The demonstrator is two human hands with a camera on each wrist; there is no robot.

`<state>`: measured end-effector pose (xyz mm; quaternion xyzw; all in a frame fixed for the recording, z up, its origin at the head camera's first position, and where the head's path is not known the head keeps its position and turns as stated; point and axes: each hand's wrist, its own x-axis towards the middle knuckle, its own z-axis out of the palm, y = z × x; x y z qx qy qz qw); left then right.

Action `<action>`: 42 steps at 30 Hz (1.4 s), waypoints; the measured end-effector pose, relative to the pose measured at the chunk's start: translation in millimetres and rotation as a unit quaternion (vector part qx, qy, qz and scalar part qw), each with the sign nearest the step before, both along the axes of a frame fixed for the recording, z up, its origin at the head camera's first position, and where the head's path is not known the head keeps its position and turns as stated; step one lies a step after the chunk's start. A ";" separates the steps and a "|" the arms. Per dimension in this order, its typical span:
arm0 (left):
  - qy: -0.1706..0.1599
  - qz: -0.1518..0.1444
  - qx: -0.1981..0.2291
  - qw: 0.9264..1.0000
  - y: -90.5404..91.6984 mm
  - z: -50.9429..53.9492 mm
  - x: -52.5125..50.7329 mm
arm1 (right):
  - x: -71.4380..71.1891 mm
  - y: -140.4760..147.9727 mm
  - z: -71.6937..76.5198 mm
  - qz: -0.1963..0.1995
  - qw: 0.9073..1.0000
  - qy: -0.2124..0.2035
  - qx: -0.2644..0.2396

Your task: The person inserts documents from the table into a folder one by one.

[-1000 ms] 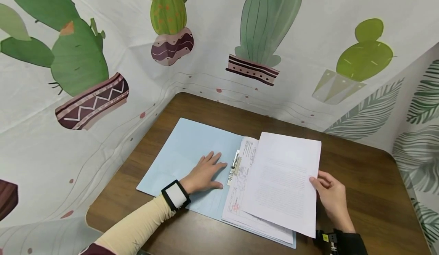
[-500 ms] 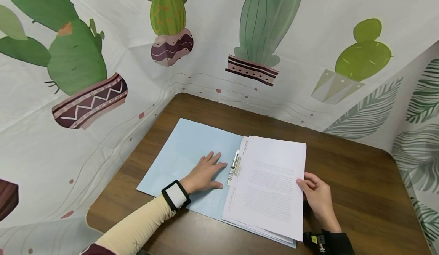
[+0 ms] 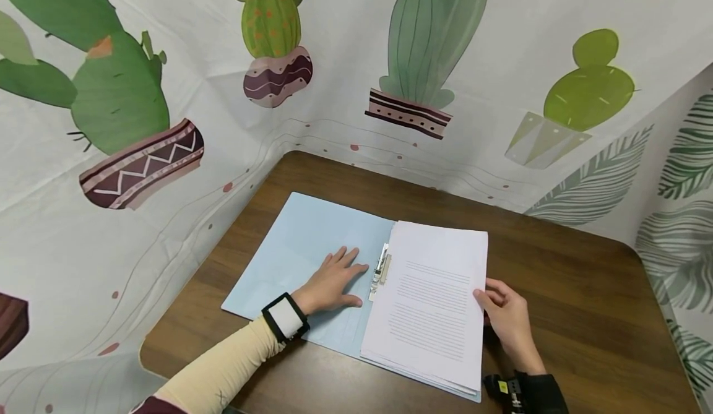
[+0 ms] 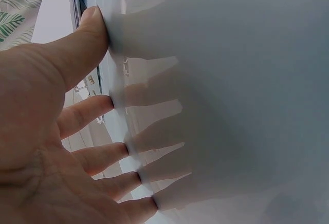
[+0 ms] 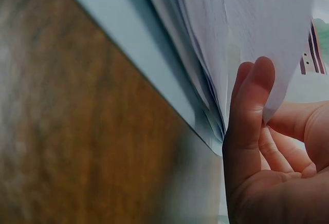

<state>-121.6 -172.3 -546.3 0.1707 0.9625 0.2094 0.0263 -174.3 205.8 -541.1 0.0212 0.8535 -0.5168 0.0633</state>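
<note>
A light blue folder (image 3: 295, 234) lies spread on the table, with a metal clip (image 3: 381, 268) along its spine. On the folder's right side is a stack of white sheets, topped by a printed sheet of paper (image 3: 429, 302). My right hand (image 3: 507, 315) pinches that sheet's right edge between thumb and fingers; in the right wrist view the sheet (image 5: 277, 23) stands lifted apart from the stack (image 5: 193, 34). My left hand (image 3: 332, 283) rests with spread fingers on the inside of the folder's left cover, its fingertips touching the glossy surface (image 4: 231, 90).
The brown wooden table (image 3: 574, 296) extends right of the folder and behind it. A white cloth (image 3: 334, 135) printed with cacti hangs along the table's back and left edges. The left wrist wears a band with a white face (image 3: 286, 317); the right wrist wears a black device (image 3: 504, 389).
My right hand has moved left, bringing the pinched sheet over the stack so it now covers the page with the red stamp. The left hand has stayed in place.
</note>
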 end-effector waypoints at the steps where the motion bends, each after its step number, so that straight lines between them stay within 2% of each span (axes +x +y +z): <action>1: 0.000 0.000 0.002 1.000 -0.1 0.2 0.0 | 0.3 -0.4 0.3 0.004 1.000 0.000 0.002; 9: 0.005 -0.002 0.004 1.000 -0.9 -0.8 0.6 | 3.2 -3.3 0.9 0.025 0.999 -0.002 0.030; 15: 0.005 -0.001 0.005 1.000 -1.0 -0.6 1.1 | 3.7 -5.9 3.2 0.039 0.997 0.008 0.073; 23: 0.005 0.001 -0.001 1.000 -1.4 -4.2 0.2 | 3.9 -9.6 10.4 0.059 0.985 0.041 0.156; 28: 0.002 -0.001 -0.003 1.000 -1.5 -4.4 0.0 | 4.2 -9.4 11.7 0.073 0.981 0.042 0.177; 34: 0.002 0.000 -0.004 1.000 -1.9 -4.5 -0.5 | 1.8 -7.7 11.3 0.083 0.970 0.058 0.220; 42: 0.004 -0.001 -0.006 1.000 -2.0 -6.2 -1.7 | 0.4 -7.1 11.7 0.090 0.968 0.049 0.227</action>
